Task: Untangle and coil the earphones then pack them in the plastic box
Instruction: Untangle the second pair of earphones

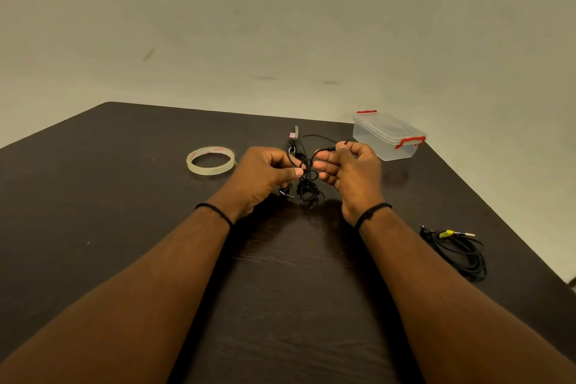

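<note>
Head view: black earphones [307,179] bunched in a knot above the dark tabletop [156,227], between both hands. Left hand [265,176] pinching a loop at the knot's 9 o'clock; right hand [349,170] curled on the lead near the plug at 2 o'clock. Looks light, limp, thin and snag-prone; best taken near the plug or buds, never yanked. Loose tail dangling at 6 o'clock below both grips. Plastic box [386,137] lidded, at 2 o'clock, well apart.

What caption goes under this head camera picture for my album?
Both hands, left hand and right hand, pinch tangled black earphones above the table, plastic box shut nearby.
</note>
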